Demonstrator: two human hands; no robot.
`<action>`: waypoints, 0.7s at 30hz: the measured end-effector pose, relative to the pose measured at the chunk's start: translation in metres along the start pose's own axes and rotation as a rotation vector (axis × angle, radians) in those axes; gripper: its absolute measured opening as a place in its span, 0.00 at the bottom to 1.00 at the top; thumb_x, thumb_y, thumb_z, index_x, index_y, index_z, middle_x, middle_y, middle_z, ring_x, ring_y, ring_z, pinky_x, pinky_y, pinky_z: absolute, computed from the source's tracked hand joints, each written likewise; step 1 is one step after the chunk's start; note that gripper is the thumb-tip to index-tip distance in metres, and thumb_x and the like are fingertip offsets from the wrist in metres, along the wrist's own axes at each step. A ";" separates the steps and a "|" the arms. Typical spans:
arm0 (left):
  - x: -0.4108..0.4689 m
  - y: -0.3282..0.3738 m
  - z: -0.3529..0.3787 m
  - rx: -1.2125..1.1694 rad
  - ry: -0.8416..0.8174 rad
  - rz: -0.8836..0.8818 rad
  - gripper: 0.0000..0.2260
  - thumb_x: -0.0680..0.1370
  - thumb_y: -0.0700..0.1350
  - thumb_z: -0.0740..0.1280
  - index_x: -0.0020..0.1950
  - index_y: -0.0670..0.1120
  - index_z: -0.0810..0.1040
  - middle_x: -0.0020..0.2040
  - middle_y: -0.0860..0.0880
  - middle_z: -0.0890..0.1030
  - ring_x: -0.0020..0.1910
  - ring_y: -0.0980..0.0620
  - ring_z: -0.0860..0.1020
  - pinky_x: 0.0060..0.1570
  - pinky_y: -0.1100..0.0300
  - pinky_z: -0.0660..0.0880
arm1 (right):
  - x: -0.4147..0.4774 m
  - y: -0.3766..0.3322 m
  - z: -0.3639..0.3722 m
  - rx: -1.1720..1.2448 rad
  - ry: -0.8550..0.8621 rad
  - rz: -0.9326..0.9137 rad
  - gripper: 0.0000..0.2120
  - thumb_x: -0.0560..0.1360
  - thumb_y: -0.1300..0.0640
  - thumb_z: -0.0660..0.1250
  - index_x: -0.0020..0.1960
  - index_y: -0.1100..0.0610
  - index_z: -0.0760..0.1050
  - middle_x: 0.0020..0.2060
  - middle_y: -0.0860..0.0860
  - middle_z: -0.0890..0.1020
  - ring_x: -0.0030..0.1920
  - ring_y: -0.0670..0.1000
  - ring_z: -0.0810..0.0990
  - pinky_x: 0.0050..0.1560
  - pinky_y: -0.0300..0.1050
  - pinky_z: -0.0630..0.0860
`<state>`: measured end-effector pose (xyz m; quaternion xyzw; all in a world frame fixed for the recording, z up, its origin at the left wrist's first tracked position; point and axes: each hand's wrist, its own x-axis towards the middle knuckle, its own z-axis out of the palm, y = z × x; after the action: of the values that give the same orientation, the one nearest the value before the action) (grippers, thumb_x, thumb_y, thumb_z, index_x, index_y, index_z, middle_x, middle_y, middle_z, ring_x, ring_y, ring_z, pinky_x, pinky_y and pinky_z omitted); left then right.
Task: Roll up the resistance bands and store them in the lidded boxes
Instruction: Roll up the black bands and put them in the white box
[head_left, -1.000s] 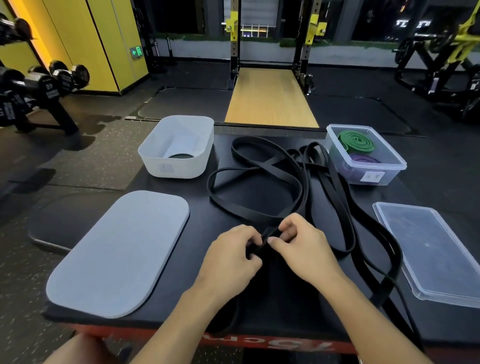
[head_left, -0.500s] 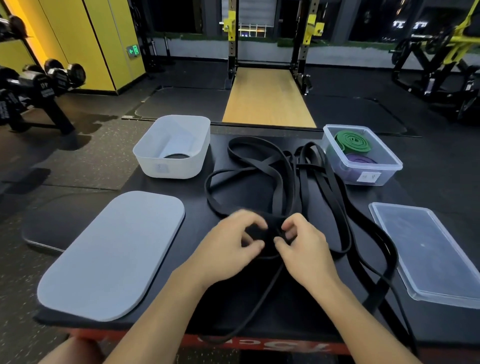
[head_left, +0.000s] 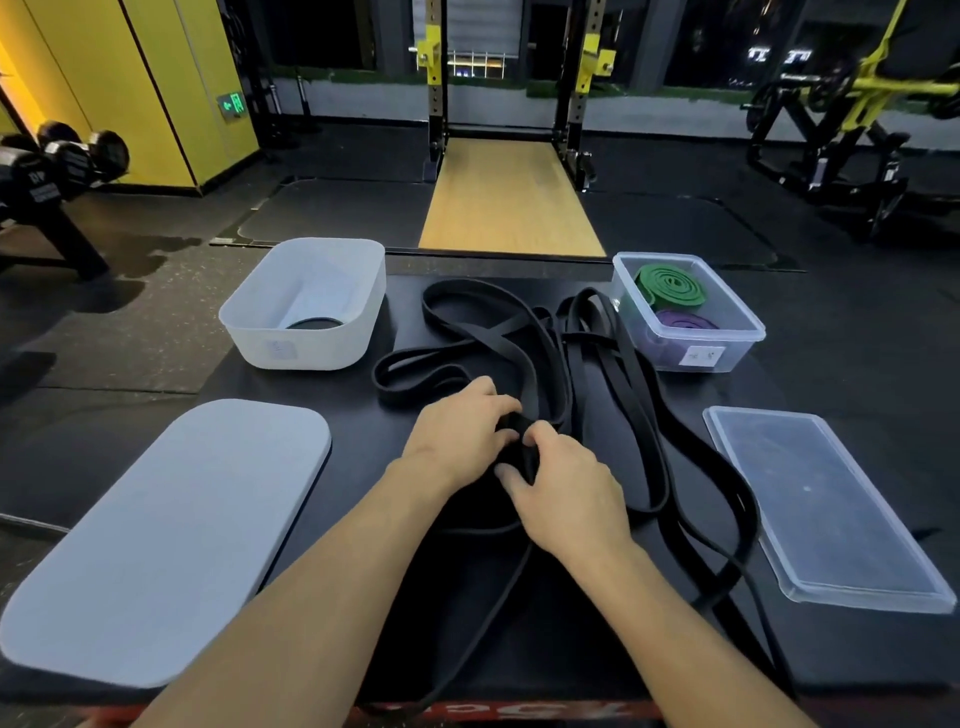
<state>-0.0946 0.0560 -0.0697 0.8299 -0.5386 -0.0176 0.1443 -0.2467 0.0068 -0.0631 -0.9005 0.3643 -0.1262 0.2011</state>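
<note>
At the middle of the table (head_left: 363, 410), towards its near edge, a small rolled end (head_left: 517, 453) of black band is gripped by both hands. The left hand (head_left: 457, 436) is curled over it from the left, and the right hand (head_left: 566, 493) is clamped on it from the near side, with its thumb and fingertips pinched against the coil. Neither hand is loose.

The rest of the black resistance bands (head_left: 387, 389) is spread in a tangle of loops across the table's centre. From there the loops are strung out to its far edge and down its right side, and one strand is draped over the near edge.

At the table's far left corner, a white box (head_left: 306, 351) is seen open, and something dark and round can be made out at its bottom. What it is cannot be told. At the far right corner, a clear box (head_left: 675, 353) is parked, also uncovered. A green roll (head_left: 670, 286) and a purple roll (head_left: 685, 323) are tucked inside it, the green one farther from the near edge.

The grey lid (head_left: 166, 540) is laid flat on the table's near left, overhanging the side. The clear lid (head_left: 826, 509) is laid flat on the near right.
</note>
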 end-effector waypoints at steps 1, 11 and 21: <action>0.002 0.000 -0.001 -0.007 -0.018 0.013 0.15 0.85 0.54 0.63 0.71 0.55 0.76 0.58 0.54 0.72 0.52 0.50 0.79 0.46 0.55 0.74 | 0.001 0.000 0.001 0.011 0.006 -0.001 0.13 0.81 0.44 0.65 0.61 0.47 0.69 0.50 0.45 0.79 0.48 0.53 0.81 0.46 0.50 0.77; 0.038 -0.024 -0.036 -1.479 0.280 -0.638 0.07 0.85 0.42 0.63 0.48 0.43 0.77 0.40 0.47 0.82 0.36 0.54 0.83 0.42 0.58 0.80 | -0.001 0.016 0.000 0.187 0.054 0.014 0.09 0.80 0.56 0.63 0.55 0.46 0.64 0.34 0.44 0.73 0.37 0.51 0.77 0.43 0.52 0.77; 0.004 0.006 -0.021 -1.058 -0.069 -0.477 0.14 0.82 0.51 0.70 0.52 0.39 0.83 0.44 0.45 0.85 0.40 0.53 0.83 0.41 0.62 0.82 | -0.002 0.007 0.004 0.245 0.119 -0.116 0.11 0.78 0.55 0.66 0.57 0.45 0.68 0.31 0.43 0.71 0.33 0.45 0.72 0.39 0.47 0.74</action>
<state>-0.0940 0.0544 -0.0476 0.7422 -0.2592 -0.3433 0.5139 -0.2511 0.0045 -0.0700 -0.8796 0.3049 -0.2342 0.2800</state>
